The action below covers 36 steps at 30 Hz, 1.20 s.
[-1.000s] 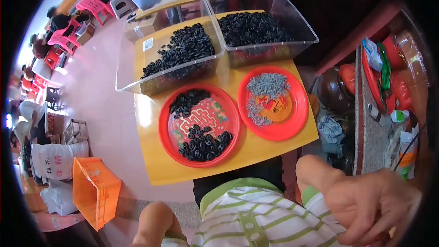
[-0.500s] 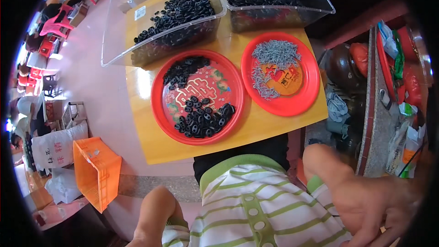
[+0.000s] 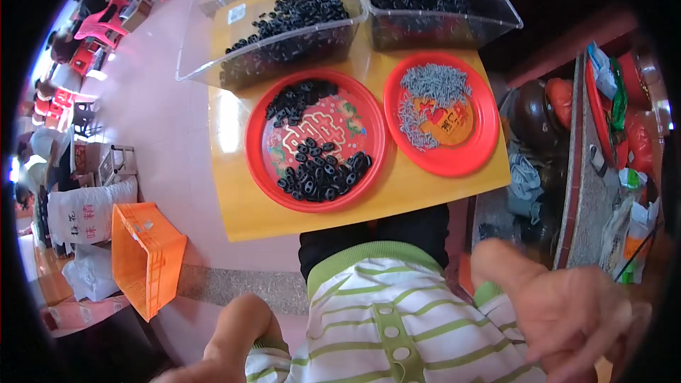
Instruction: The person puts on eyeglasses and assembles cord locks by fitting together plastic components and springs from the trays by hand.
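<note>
My right hand (image 3: 578,319) is raised at the lower right, away from the table, its fingers apart and slightly blurred; no object shows in it. My left hand (image 3: 202,371) only just enters at the bottom edge, its fingers cut off from sight. Ahead of me a round red tray (image 3: 253,170) carries two groups of small black two-holed plastic pieces (image 3: 323,176), one at its far left and one at its near side. To its right, a smaller red plate (image 3: 489,145) bears many small grey screw-like pieces (image 3: 434,84).
Two clear plastic bins (image 3: 186,64) full of black pieces stand at the far side of the yellow table (image 3: 237,216). An orange crate (image 3: 145,262) and a white sack (image 3: 92,206) are on the left. On the right, a stone-edged ledge (image 3: 580,191) holds bags, beside a brown jar (image 3: 532,113).
The view has shifted slightly, so the table appears a little farther right. My left hand has come partly into view at the bottom edge. My right hand has turned a little, its fingers still apart.
</note>
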Motion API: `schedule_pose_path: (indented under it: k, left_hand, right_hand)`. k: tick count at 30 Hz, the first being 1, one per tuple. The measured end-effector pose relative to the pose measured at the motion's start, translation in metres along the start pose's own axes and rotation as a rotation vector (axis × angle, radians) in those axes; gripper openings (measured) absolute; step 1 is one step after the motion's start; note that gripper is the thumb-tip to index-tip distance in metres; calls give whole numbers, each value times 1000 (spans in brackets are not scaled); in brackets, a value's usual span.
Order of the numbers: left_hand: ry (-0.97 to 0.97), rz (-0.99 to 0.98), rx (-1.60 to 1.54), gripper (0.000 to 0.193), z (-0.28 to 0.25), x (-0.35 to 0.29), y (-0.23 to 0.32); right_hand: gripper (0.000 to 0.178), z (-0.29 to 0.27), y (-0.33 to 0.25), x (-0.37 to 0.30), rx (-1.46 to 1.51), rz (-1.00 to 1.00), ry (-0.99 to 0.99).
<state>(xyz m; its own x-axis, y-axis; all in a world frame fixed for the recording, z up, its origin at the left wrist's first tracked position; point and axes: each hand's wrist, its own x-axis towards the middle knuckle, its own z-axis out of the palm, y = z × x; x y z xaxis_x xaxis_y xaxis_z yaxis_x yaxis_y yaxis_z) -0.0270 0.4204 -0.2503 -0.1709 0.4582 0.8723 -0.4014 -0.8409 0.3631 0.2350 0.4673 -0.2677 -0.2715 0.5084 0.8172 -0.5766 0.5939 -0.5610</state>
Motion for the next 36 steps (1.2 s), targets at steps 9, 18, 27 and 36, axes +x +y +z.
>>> schedule_pose_path:
  k: [9, 18, 27, 36]
  left_hand:
    - [-110, -840, 878, 17, -120, -36, -139]
    - [-448, -765, 1559, 36, -140, -121, -181]
    - [-448, -772, 1418, 22, -144, -131, -190]
    - [-164, -859, 1193, 11, -135, -132, -186]
  right_hand:
    - [27, -62, 91, 16, -299, 207, 523]
    - [15, -37, 94, -150, -565, 892, 487]
    - [10, -56, 88, -158, -896, 857, 491]
    - [13, -99, 135, -136, -1275, 759, -40]
